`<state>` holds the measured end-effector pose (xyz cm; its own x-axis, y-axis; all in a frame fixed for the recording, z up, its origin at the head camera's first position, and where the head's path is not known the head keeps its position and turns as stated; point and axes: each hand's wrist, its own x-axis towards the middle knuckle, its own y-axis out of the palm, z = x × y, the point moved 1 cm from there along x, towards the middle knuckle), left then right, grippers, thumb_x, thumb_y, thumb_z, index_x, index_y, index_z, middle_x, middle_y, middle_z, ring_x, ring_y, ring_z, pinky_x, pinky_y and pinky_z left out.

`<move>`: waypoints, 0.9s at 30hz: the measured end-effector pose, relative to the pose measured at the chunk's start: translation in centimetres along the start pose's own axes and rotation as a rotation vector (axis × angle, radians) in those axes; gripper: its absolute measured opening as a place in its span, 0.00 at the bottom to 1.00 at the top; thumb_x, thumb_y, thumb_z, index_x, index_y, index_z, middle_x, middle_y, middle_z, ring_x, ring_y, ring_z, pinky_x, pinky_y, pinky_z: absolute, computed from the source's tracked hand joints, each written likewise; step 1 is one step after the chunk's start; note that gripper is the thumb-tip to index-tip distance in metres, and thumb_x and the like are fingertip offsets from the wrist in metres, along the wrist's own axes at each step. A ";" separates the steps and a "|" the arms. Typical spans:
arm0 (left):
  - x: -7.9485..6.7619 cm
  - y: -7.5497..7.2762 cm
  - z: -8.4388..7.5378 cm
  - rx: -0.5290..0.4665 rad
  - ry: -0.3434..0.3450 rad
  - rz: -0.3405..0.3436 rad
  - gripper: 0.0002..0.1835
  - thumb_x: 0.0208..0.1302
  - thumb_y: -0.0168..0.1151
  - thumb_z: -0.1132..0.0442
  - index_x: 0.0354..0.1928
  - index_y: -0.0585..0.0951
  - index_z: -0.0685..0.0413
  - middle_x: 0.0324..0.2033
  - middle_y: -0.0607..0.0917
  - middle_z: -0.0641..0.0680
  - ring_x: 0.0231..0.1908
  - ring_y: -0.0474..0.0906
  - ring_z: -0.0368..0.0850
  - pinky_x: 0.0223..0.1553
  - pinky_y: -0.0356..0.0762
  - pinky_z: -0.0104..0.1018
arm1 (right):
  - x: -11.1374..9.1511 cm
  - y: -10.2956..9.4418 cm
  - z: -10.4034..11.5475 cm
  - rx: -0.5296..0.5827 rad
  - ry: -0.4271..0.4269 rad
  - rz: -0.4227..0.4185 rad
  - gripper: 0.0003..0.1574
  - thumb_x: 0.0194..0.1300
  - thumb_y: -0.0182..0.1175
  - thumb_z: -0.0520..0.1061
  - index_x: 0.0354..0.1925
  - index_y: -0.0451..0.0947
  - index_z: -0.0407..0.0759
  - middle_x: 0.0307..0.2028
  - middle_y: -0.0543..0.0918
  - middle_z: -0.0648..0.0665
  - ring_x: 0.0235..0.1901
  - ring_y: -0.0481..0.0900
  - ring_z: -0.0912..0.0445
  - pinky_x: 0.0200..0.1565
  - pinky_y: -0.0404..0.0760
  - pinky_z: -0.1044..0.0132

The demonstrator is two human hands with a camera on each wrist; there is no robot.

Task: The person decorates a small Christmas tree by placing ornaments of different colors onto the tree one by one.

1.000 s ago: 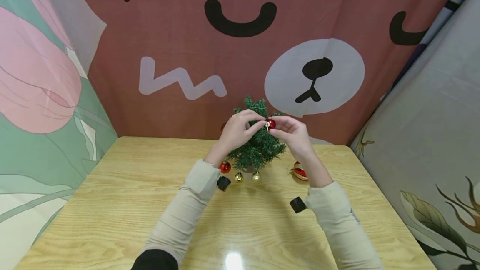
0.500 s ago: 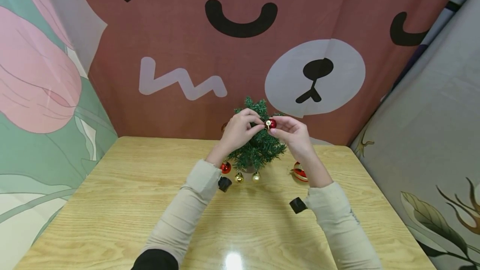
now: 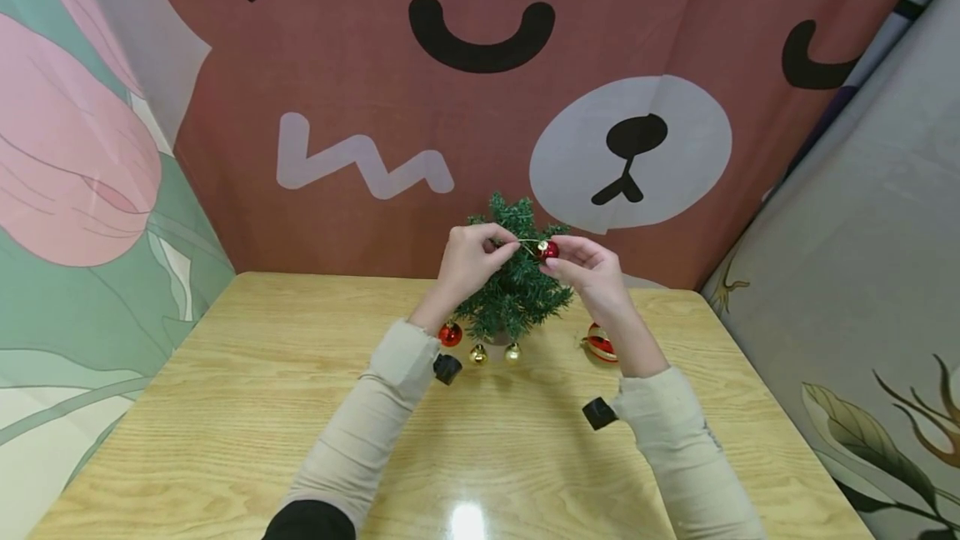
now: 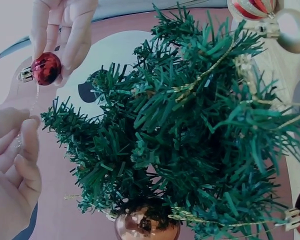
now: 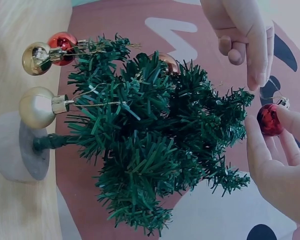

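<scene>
A small shiny red Christmas bauble [image 3: 550, 250] with a gold cap is pinched between the thumb and fingers of my right hand [image 3: 592, 273]. From its cap a thin gold string [image 3: 528, 241] runs to my left hand [image 3: 472, 263], whose thumb and index finger pinch the other end. Both hands are raised in front of the upper part of a small green artificial Christmas tree [image 3: 517, 298]. In the left wrist view the string [image 4: 37, 97] stretches between the bauble [image 4: 46, 68] and the left fingertips. The right wrist view shows the bauble [image 5: 270, 120] beside the treetop.
Gold baubles [image 3: 478, 354] and a red one [image 3: 450, 334] hang low on the tree. A striped red bauble [image 3: 599, 344] is at its right. A copper bauble [image 4: 147, 225] hangs behind. The tree's grey base [image 5: 20, 147] stands on the wooden table [image 3: 300, 373], before a printed curtain.
My left hand has drawn slightly left, away from the bauble, and the gold string now spans the widened gap. The right hand and bauble have shifted a little to the right.
</scene>
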<state>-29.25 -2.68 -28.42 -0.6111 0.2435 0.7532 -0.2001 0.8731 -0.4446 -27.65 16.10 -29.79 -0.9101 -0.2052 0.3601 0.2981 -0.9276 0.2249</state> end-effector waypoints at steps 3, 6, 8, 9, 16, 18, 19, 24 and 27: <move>0.0 0.0 0.1 -0.028 0.003 -0.010 0.02 0.54 0.63 0.68 0.29 0.80 0.60 0.25 0.83 0.54 0.16 0.73 0.37 0.19 0.71 0.25 | 0.0 -0.1 -0.1 -0.007 0.009 -0.008 0.18 0.58 0.52 0.26 0.49 0.71 0.28 0.36 0.77 0.44 0.37 0.77 0.55 0.42 0.76 0.60; -0.1 -0.1 0.1 -0.013 0.034 -0.001 0.01 0.56 0.61 0.70 0.28 0.78 0.60 0.25 0.83 0.53 0.19 0.74 0.38 0.23 0.71 0.25 | -0.1 -0.1 -0.2 -0.005 0.012 -0.015 0.20 0.58 0.53 0.26 0.51 0.67 0.24 0.36 0.77 0.44 0.37 0.77 0.55 0.42 0.77 0.60; -0.1 -0.2 -0.1 0.024 0.065 0.015 0.03 0.57 0.58 0.71 0.28 0.80 0.59 0.25 0.81 0.51 0.19 0.71 0.38 0.23 0.70 0.27 | -0.1 -0.1 -0.2 0.005 0.010 -0.014 0.19 0.58 0.53 0.26 0.50 0.69 0.25 0.36 0.78 0.44 0.37 0.78 0.55 0.41 0.77 0.61; -0.1 -0.2 -0.1 0.052 0.078 0.025 0.04 0.58 0.57 0.71 0.29 0.81 0.59 0.24 0.80 0.51 0.18 0.70 0.38 0.22 0.68 0.27 | -0.1 -0.1 -0.2 0.011 0.008 -0.012 0.18 0.58 0.53 0.26 0.49 0.70 0.27 0.36 0.78 0.43 0.36 0.78 0.55 0.41 0.77 0.61; -0.4 -0.4 -0.3 0.209 0.124 0.097 0.11 0.62 0.53 0.69 0.36 0.85 0.54 0.19 0.71 0.48 0.15 0.60 0.37 0.17 0.60 0.30 | -0.3 -0.2 -0.1 0.029 0.001 0.002 0.18 0.58 0.53 0.25 0.48 0.71 0.28 0.36 0.78 0.43 0.37 0.78 0.55 0.41 0.77 0.61; -0.5 -0.3 -0.2 0.216 0.125 0.103 0.11 0.62 0.53 0.70 0.36 0.85 0.54 0.19 0.71 0.48 0.15 0.60 0.38 0.16 0.60 0.30 | -0.3 -0.2 -0.1 0.026 0.004 0.004 0.19 0.58 0.53 0.26 0.50 0.69 0.25 0.36 0.78 0.43 0.37 0.78 0.55 0.41 0.77 0.61; -0.5 -0.3 -0.2 0.215 0.125 0.103 0.11 0.62 0.53 0.70 0.35 0.84 0.55 0.20 0.72 0.48 0.15 0.60 0.38 0.16 0.60 0.30 | -0.3 -0.2 -0.1 0.025 0.005 0.004 0.19 0.58 0.53 0.26 0.50 0.68 0.24 0.36 0.78 0.43 0.37 0.78 0.55 0.41 0.77 0.61; -0.6 -0.3 -0.1 0.198 0.136 0.089 0.09 0.61 0.54 0.70 0.33 0.84 0.56 0.20 0.73 0.49 0.15 0.61 0.38 0.17 0.61 0.30 | -0.3 -0.4 -0.1 0.018 0.009 -0.002 0.17 0.58 0.53 0.25 0.47 0.72 0.30 0.36 0.78 0.43 0.36 0.79 0.55 0.41 0.77 0.61; -0.6 -0.4 -0.2 0.186 0.145 0.081 0.08 0.61 0.55 0.70 0.33 0.84 0.56 0.20 0.74 0.49 0.15 0.62 0.37 0.17 0.61 0.30 | -0.2 -0.5 -0.1 0.013 0.012 0.000 0.18 0.58 0.53 0.25 0.48 0.72 0.29 0.35 0.78 0.43 0.36 0.79 0.55 0.41 0.77 0.61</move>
<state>-28.71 -3.08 -28.59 -0.5173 0.3796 0.7670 -0.3006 0.7585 -0.5781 -27.61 16.55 -30.10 -0.9136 -0.2085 0.3492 0.3015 -0.9235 0.2372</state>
